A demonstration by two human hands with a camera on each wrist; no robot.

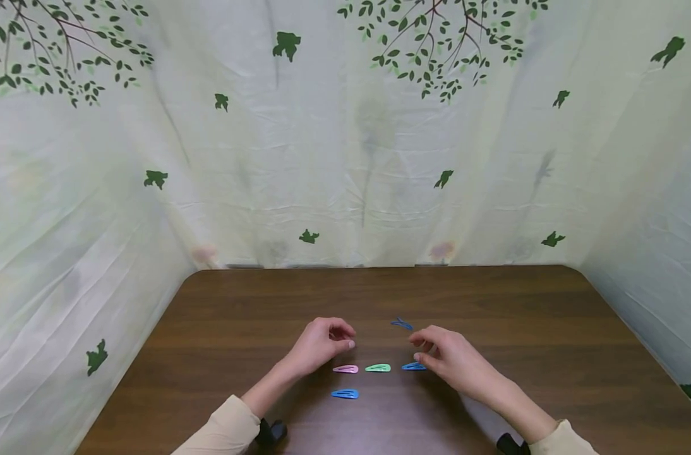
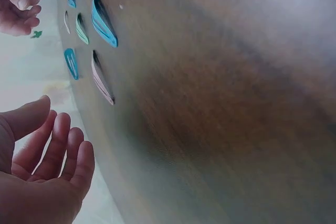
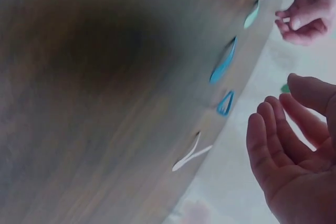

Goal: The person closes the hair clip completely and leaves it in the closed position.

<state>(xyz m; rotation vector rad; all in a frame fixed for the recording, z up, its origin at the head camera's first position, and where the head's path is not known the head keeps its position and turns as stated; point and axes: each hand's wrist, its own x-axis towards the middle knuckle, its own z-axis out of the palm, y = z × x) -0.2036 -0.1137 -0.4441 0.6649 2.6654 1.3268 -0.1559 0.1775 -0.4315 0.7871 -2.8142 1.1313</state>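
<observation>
My left hand (image 1: 321, 342) hovers over the table with loosely curved fingers, holding nothing. Just in front of it lies a pink snap hair clip (image 1: 345, 369), with a blue hair clip (image 1: 345, 394) nearer to me. A green hair clip (image 1: 378, 368) continues the row to the right. My right hand (image 1: 450, 358), fingers gently bent and nothing in them, overlaps the end of another blue hair clip (image 1: 412, 366) in the head view. Beyond that lies a blue hair clip (image 1: 401, 323) with its parts spread apart. The right wrist view shows a pale pink hair clip (image 3: 189, 157), also spread, which the right hand hides from the head view.
A brown wooden table (image 1: 254, 297) with rounded far corners carries the clips. Pale curtains (image 1: 345, 158) printed with leaves and branches hang behind and at both sides. Dark bands with small devices (image 1: 271, 433) sit at both wrists, by the cream sleeves (image 1: 226, 426).
</observation>
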